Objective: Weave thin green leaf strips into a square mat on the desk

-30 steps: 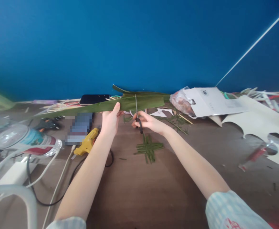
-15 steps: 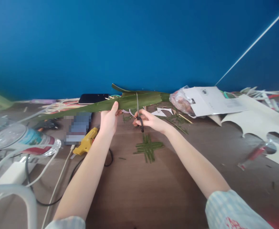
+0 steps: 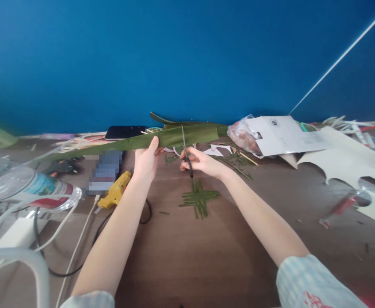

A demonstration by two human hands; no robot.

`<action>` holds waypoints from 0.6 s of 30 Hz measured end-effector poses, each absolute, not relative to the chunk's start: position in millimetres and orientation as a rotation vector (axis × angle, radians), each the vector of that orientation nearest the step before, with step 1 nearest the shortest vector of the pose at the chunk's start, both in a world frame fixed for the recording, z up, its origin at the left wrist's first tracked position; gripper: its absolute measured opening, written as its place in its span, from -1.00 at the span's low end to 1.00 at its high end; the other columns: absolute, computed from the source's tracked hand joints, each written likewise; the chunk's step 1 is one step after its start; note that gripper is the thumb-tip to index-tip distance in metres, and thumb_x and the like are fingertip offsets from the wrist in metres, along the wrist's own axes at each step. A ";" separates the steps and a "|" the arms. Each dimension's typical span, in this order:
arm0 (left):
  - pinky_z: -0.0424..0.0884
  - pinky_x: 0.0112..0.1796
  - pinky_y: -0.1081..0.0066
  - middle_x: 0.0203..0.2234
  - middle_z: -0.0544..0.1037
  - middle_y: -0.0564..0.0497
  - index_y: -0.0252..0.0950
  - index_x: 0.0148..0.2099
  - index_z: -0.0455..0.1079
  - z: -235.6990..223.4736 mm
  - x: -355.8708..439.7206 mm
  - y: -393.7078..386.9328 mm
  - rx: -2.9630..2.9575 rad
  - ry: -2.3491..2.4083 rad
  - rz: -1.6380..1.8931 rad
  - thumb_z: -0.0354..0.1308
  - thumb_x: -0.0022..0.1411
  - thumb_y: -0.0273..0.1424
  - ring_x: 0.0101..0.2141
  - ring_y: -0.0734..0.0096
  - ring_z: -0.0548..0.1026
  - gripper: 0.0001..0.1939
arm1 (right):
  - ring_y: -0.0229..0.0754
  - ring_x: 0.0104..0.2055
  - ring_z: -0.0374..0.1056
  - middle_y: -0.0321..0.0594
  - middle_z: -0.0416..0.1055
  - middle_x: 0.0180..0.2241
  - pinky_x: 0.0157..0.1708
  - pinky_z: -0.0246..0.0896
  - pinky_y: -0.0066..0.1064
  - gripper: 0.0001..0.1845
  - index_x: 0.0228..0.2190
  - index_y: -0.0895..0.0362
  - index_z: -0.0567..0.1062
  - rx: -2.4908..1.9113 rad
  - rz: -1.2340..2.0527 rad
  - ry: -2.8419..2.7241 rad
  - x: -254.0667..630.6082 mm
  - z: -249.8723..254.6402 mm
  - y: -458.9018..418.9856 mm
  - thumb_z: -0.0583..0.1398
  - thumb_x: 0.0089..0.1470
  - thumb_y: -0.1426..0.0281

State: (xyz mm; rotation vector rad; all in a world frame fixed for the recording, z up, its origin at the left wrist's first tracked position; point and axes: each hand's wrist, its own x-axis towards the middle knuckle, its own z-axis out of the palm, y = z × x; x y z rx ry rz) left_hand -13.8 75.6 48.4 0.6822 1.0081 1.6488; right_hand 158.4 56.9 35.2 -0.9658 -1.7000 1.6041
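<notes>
From my view, the left hand [image 3: 146,163] holds the leaf [image 3: 198,134] in a pinch, with the thumb lying on its front face and the fingers behind and below. The leaf is long and green; it is stretched sideways above the table [image 3: 181,261], near the blue wall [image 3: 174,55].

The right hand [image 3: 200,163] has its fingers closed around the handles of the scissors [image 3: 187,160]. The blade points up and crosses in front of the leaf, between the left hand and the leaf's wide end — how far the blades are open, I cannot tell.

Just below the scissors, the strips [image 3: 200,199] lie on the table in a crossed pile. White scraps [image 3: 213,151] are beyond the right hand. On the left side I see the glue gun [image 3: 115,191], which is yellow, beside a phone [image 3: 106,173] with its screen blurred, and farther left a clear bottle [image 3: 48,190] lying tilted. On the right, a white card [image 3: 279,137] leans partly over the plastic bag [image 3: 243,137], and a white sheet [image 3: 347,156] with round cut-outs lies next to it.
</notes>
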 end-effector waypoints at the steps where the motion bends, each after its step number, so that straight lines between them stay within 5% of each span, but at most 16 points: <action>1: 0.34 -0.50 0.51 -0.43 0.53 -0.04 -0.37 -0.36 0.39 48.4 -13.6 75.6 0.682 1.009 1.649 0.26 -0.06 -0.47 -0.53 0.51 0.45 -0.84 | -0.22 -0.28 0.34 -0.27 0.36 -0.41 -0.14 0.21 -0.25 -0.74 -0.29 0.08 0.22 -0.968 1.599 -1.712 158.8 35.6 56.8 0.17 -0.04 0.33; 18: 0.34 -0.52 0.55 -0.46 0.53 0.00 -0.34 -0.34 0.38 45.0 -13.6 76.4 0.690 0.969 1.651 0.26 -0.07 -0.48 -0.55 0.53 0.45 -0.83 | -0.20 -0.30 0.34 -0.23 0.37 -0.40 -0.15 0.21 -0.24 -0.75 -0.28 0.12 0.22 -0.987 1.630 -1.676 152.9 39.0 54.5 0.17 -0.03 0.38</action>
